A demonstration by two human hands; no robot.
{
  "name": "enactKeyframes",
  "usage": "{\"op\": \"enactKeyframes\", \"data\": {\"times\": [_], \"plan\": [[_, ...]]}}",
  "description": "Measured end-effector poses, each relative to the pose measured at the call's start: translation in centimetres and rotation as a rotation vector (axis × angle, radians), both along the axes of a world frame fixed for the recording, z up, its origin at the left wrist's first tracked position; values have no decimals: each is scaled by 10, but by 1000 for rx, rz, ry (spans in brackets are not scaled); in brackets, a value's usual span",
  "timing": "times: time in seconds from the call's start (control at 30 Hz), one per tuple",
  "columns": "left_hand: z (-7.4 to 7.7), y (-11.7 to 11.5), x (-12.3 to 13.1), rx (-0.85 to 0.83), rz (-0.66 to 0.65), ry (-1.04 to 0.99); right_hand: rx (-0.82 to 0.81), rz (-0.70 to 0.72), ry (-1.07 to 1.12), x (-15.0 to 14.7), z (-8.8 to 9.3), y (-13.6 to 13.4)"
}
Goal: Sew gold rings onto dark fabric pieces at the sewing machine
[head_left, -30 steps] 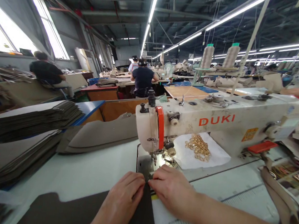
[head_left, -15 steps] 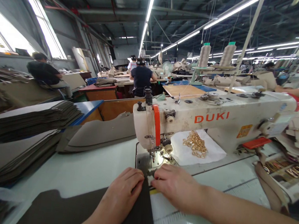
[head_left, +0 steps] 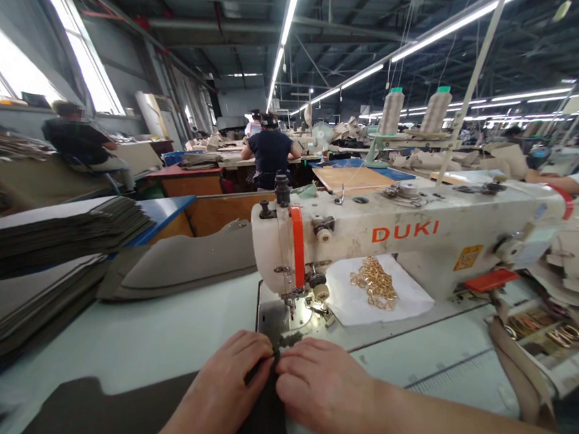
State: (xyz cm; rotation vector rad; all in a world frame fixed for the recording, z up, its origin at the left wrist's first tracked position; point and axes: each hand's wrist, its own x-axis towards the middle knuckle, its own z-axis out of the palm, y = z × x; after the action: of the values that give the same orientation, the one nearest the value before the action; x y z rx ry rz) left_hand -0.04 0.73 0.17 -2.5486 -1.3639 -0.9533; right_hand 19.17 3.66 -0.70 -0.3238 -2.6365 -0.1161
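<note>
Stack of dark sheets (head_left: 42, 237) far left on counter (head_left: 160, 334). Dark piece (head_left: 118, 411) lies flat on counter, front edge just before needle plate (head_left: 282, 313). Left hand (head_left: 226, 386): fingers bent, pinching its folded edge. Right hand (head_left: 328, 390): fingers nearly flat, pressing same edge; thumb hidden, grip cannot tell. Advice, as I judge: hold edge straight, fingertips clear of needle. Sewing machine (head_left: 418, 234) reads "DUKI", red letters.

A sewing machine (head_left: 408, 233) stands on the counter (head_left: 160, 334), needle end to the left. Near it, the left hand (head_left: 223, 392) and right hand (head_left: 326, 390) rest side by side on a panel (head_left: 118, 411), fingertips meeting just before the needle plate. Under the machine's arm, rings (head_left: 373, 282) lie on a sheet (head_left: 408, 303). Stacks (head_left: 42, 237) fill the left side. Two cones (head_left: 392, 110) stand behind the machine, and a person (head_left: 269, 152) sits far beyond.
</note>
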Motion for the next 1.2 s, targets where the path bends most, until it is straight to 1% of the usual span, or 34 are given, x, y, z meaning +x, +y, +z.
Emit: {"op": "enactKeyframes", "data": {"times": [0.1, 0.17, 0.33, 0.43, 0.67, 0.87, 1.03, 1.2], "plan": [[-2, 1, -1, -9, 1, 6, -32, 15, -26, -2, -6, 2], [-3, 1, -1, 17, -2, 17, -47, 32, -49, -2, -8, 3], [-3, 1, 1, 111, -25, 44, -41, 53, -45, 0, -8, 3], [-1, 1, 1, 136, -29, 56, -45, 59, -35, 0, -8, 3], [-3, 2, 1, 103, -27, 56, -67, 53, -31, 1, -9, 3], [-3, 5, 3, 102, -13, 61, -71, 42, -21, 0, -10, 2], [-3, 5, 2, 118, -30, 85, -75, 33, -9, -1, -10, 2], [-1, 4, 2, 101, -18, 61, -79, -47, 15, -3, -5, 2]]}}
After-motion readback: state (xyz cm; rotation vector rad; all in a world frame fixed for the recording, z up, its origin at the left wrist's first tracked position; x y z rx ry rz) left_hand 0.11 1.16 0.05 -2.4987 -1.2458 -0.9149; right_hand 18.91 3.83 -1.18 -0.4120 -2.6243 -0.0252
